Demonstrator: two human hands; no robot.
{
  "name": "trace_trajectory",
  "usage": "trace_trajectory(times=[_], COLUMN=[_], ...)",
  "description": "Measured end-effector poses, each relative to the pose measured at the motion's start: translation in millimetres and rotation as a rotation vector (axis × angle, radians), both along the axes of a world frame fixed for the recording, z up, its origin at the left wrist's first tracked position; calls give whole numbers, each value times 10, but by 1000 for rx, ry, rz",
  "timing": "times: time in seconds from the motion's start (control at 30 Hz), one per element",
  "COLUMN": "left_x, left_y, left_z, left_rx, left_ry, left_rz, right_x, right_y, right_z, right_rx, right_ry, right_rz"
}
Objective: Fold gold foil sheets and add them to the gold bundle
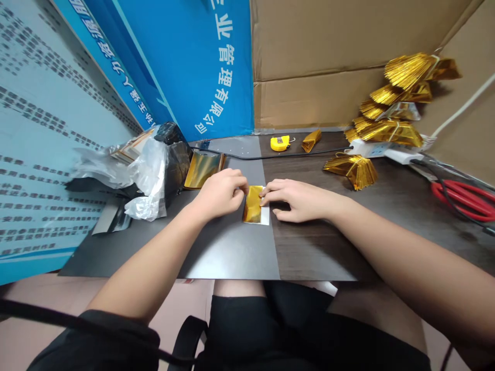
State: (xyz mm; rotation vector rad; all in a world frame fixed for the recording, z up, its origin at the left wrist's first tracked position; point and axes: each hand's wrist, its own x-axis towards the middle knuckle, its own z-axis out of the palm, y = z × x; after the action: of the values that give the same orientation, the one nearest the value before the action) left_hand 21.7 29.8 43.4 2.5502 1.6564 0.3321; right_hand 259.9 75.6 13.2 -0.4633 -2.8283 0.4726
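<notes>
L hand (222,193) pinches gold foil (253,204) left edge; R hand (297,198) flat open, presses right edge; mid mat (232,252).

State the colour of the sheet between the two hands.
Shiny gold sheet, white edge showing; head view.

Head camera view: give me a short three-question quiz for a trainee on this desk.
1. True or false: the left hand and right hand both touch the gold foil sheet.
2. The yellow tape measure lies: A) beyond the sheet, near the cardboard wall; B) in the left hand; C) on the lap.
3. Fill in: the pile of folded gold foil pieces sits on the person's ___ side.
Key: 1 true; 2 A; 3 right.
</notes>
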Motion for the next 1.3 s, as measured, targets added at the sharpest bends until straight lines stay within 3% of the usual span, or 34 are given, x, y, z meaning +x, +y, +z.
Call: trace_trajectory(times=[0.1,0.2,0.43,0.6,0.8,1.1,1.3], left_x=[11,45,124,128,111,120,123], left_y=[-32,-50,-104,-106,-102,-77,-47], left_z=[14,-27,-68,-75,-85,1,-41], left_rx=[-47,-122,-192,-236,-256,-412,-325], left_ry=[127,156,121,121,16,-29,-70], left_rz=[117,148,182,157,57,45,3], right_x=[-20,-63,-206,-256,-263,-251,-184], right_y=[0,-24,-233,-312,-330,-348,-261], right_z=[-8,-20,12,36,87,121,103], right_rx=[60,93,131,71,70,52,-116], right_ry=[21,11,-193,-282,-305,-265,-144], right_rz=[-18,-69,-429,-566,-598,-560,-478])
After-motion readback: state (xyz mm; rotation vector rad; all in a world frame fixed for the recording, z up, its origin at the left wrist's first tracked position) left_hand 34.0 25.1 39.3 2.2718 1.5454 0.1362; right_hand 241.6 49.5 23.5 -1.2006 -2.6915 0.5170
